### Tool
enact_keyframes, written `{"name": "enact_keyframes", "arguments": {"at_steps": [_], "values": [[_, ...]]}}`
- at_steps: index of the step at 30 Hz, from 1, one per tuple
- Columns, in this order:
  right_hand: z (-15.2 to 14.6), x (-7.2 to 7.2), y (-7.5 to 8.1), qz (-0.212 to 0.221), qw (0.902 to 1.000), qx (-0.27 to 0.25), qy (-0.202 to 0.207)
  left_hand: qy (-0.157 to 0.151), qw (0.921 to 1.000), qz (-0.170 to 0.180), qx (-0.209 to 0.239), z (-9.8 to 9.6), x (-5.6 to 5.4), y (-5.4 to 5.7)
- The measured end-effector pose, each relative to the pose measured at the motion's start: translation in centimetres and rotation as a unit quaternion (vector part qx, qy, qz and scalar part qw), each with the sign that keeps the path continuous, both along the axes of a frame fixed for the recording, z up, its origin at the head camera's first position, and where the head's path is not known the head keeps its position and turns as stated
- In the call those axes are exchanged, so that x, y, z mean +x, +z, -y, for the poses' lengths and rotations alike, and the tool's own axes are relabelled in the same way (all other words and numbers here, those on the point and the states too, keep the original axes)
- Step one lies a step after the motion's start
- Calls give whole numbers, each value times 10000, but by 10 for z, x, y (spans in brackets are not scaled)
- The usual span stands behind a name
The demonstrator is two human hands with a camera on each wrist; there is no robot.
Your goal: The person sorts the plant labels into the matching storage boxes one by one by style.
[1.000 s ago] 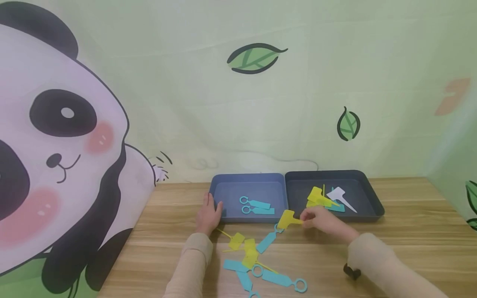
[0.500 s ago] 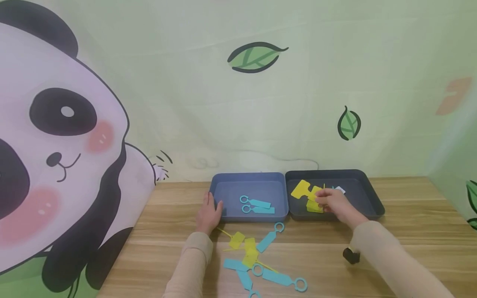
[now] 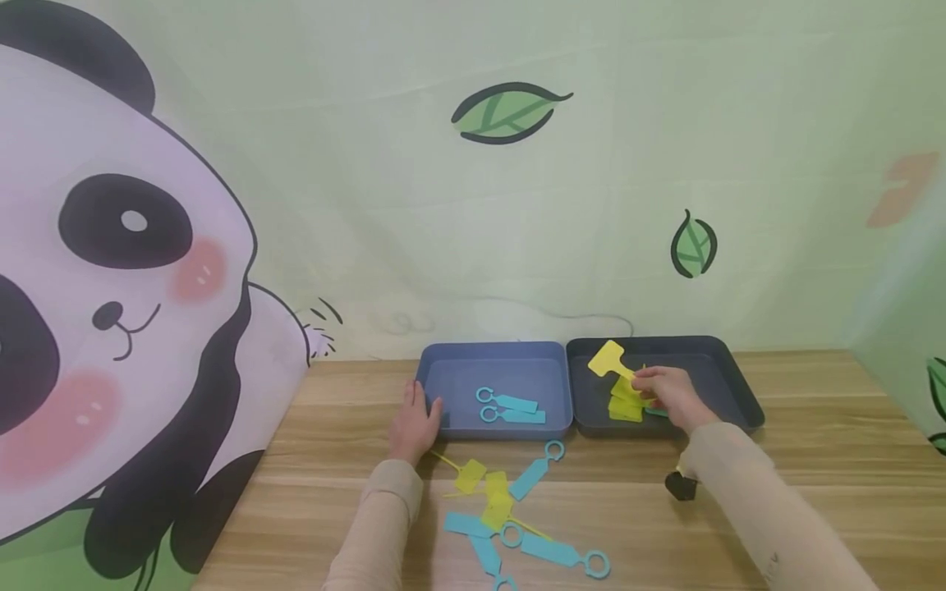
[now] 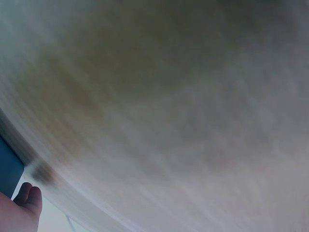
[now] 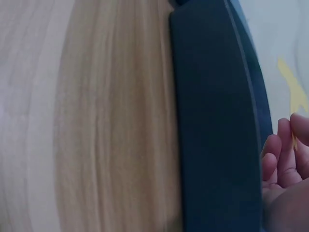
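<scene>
My right hand (image 3: 668,394) is over the dark tray (image 3: 727,369), pinching the thin stake of a yellow T-shaped plant label (image 3: 609,359) between thumb and fingers. Its broad head points up and left, above other yellow labels (image 3: 625,402) lying in that tray. The right wrist view catches the held label (image 5: 292,89) sticking up from the fingertips beyond the tray wall. At the left, my left hand (image 3: 415,423) rests with extended fingers against the left side of the blue tray (image 3: 491,355), near its front corner. Two turquoise ring-ended tags (image 3: 513,403) lie inside the blue tray.
In front of the trays, several turquoise ring tags (image 3: 550,551) and yellow labels (image 3: 497,501) lie scattered and partly overlapping on the wooden table (image 3: 636,517). The two trays stand side by side near the wall cloth (image 3: 628,180), which carries a panda picture.
My right hand has carried the yellow label from in front of the trays up and over the dark tray, turning its head upward. My left hand has stayed at the blue tray.
</scene>
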State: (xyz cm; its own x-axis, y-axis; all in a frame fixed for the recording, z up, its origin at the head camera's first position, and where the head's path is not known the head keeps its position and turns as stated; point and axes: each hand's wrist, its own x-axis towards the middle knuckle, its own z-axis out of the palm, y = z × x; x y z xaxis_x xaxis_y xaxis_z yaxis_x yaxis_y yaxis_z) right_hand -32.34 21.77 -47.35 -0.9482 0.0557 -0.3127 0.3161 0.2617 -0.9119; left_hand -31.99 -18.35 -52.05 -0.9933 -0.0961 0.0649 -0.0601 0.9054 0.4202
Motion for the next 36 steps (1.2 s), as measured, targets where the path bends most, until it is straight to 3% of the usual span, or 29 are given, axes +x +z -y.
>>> {"name": "enact_keyframes", "arguments": {"at_steps": [9, 18, 20, 23, 28, 32, 36], "values": [[5, -2, -15, -204, 9958, 793, -401, 14, 10000, -11, 32, -1, 1, 1], [10, -2, -20, -405, 9933, 1003, -408, 45, 10000, -40, 17, -2, 3, 3], [11, -2, -20, -466, 9903, 1257, -358, 58, 10000, -38, 38, -2, 3, 3], [13, 0, -20, -524, 9771, 2050, -233, 47, 10000, -40, 39, -2, 3, 2], [17, 0, -19, -537, 9379, 3425, -126, 61, 10000, 3, 52, -2, 3, 2], [18, -2, -22, -582, 9217, 3828, -242, 73, 9999, -18, 71, -2, 3, 3], [15, -2, -25, -806, 9153, 3927, -387, 71, 10000, -36, 50, -1, 3, 2]]}}
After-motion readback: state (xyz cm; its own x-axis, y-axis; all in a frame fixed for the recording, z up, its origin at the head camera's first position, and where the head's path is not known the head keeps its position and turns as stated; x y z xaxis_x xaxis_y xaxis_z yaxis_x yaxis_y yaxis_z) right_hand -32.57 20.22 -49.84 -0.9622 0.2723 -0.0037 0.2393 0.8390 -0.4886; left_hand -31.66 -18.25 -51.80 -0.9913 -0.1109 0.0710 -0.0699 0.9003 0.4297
